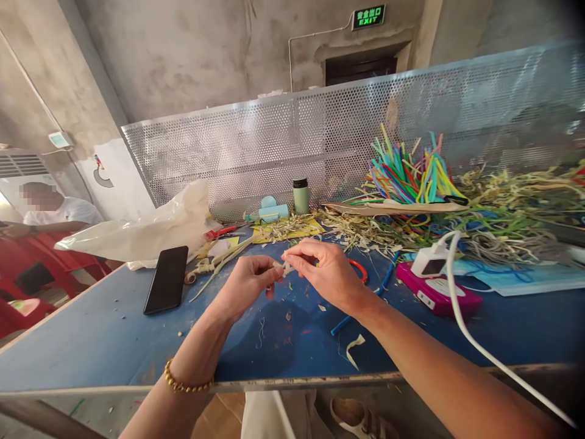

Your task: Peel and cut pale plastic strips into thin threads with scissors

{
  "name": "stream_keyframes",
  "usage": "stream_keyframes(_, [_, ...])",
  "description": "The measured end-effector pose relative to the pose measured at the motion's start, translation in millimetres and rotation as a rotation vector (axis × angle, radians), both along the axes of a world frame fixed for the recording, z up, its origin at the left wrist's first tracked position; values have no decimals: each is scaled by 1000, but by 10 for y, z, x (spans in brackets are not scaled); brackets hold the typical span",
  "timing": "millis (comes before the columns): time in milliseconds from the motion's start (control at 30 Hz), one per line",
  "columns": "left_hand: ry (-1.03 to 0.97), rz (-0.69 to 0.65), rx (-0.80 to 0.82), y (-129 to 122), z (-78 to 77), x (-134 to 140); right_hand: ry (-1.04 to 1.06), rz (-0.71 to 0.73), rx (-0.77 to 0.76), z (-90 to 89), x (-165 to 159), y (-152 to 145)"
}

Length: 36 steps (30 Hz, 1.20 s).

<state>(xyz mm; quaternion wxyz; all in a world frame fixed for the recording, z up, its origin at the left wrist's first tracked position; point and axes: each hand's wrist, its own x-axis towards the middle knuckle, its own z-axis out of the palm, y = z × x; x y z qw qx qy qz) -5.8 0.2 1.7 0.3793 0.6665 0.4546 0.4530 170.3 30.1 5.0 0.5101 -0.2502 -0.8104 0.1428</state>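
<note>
Above the middle of the blue tabletop (137, 353), both my hands meet at a small pale, straw-like piece (286, 268). My left hand (252, 281) pinches it from the left, thumb and forefinger together. My right hand (320, 265) pinches its upper end from the right. Fingers cover much of the piece, so its exact shape is hard to make out. Pale dried strips (219, 262) lie beyond my left hand. Under my right hand and wrist are a red ring-like handle (359, 270) and a blue stick (343, 324).
Left lies a black phone (167, 279), near a plastic bag (150, 225). A green bottle (300, 196) stands behind. Colourful pipe cleaners (411, 174) and dried strips fill the back right, before a perforated metal screen (228, 152). A magenta box (439, 292) and white cable (461, 323) sit right.
</note>
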Motion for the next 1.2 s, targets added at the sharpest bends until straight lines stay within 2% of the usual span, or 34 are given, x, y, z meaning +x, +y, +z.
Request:
stream_keyframes(100, [16,22,18,3,10,-3,9,-36,20,-1,1,3])
stream_keyframes(433, [92,72,41,-9,15,13,-4,23,-32,-47,-24,18])
stream_keyframes(533, [123,42,53,-6,4,10,-5,-5,-28,-64,-38,33])
stream_keyframes(767, [183,-49,87,-9,-17,-14,-83,-109,102,-80,-51,80])
stream_keyframes(1033, [227,-91,28,9,-50,-72,-239,-88,15,-114,-45,60])
stream_keyframes(1200, [287,-140,-44,9,-52,-115,-267,12,-102,-139,-45,41])
